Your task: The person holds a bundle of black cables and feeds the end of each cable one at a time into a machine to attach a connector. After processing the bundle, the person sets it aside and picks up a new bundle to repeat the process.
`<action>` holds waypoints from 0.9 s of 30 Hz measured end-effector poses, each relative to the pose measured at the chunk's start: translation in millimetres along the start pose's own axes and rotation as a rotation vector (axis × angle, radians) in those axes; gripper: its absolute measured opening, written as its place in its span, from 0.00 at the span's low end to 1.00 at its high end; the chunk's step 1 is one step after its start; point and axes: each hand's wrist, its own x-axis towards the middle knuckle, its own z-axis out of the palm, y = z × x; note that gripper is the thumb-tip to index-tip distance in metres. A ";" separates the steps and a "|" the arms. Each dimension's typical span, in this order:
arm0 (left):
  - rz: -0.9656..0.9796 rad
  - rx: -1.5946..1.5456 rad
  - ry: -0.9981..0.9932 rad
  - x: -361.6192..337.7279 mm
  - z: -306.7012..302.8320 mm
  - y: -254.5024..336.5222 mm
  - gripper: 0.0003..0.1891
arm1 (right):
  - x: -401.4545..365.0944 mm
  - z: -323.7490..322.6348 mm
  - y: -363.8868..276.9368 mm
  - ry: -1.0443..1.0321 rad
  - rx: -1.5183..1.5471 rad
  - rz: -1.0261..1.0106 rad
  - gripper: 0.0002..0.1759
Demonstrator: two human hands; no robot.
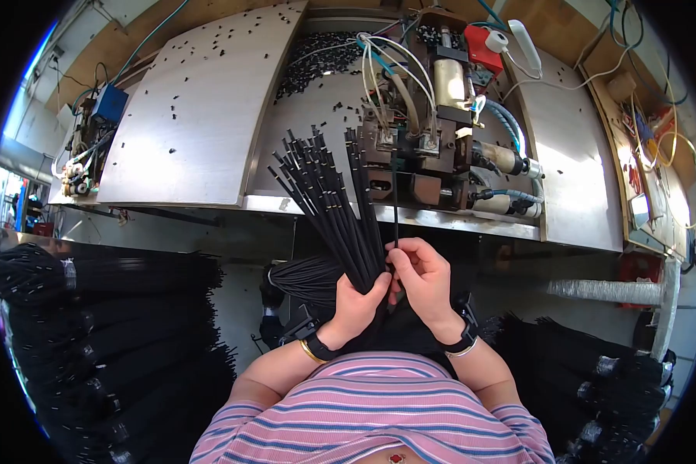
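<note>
My left hand (357, 300) is closed around a thick bundle of black cords (336, 224), whose tips fan upward over the front edge of the bench. Many tips carry a short dark end piece with a pale band. Between thumb and fingers, my right hand (425, 280) pinches a single black cord (396, 205) beside the bundle. That cord runs straight up to the machine (425, 147), where its far end is hidden among the metal parts. Both hands are close together, almost touching, and the lower ends of the bundle drop out of sight below them.
Small black pieces (325, 66) lie heaped behind and scattered over the metal bench (201, 116). Large stacks of tied black cords (131, 309) are at left, with more cord bundles (595, 379) at right. Air hoses (506, 116) and wires surround the machine.
</note>
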 end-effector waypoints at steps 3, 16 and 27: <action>0.015 -0.018 0.013 -3.8 -7.2 0.2 0.04 | 0.4 12.3 -5.6 0.053 0.084 0.017 0.07; -0.058 0.002 0.063 -13.8 -44.3 24.2 0.05 | 7.5 53.5 -1.1 0.075 0.162 0.087 0.07; -0.022 0.061 0.047 -8.1 -45.3 34.0 0.08 | 20.1 57.8 -3.5 0.036 0.274 0.171 0.06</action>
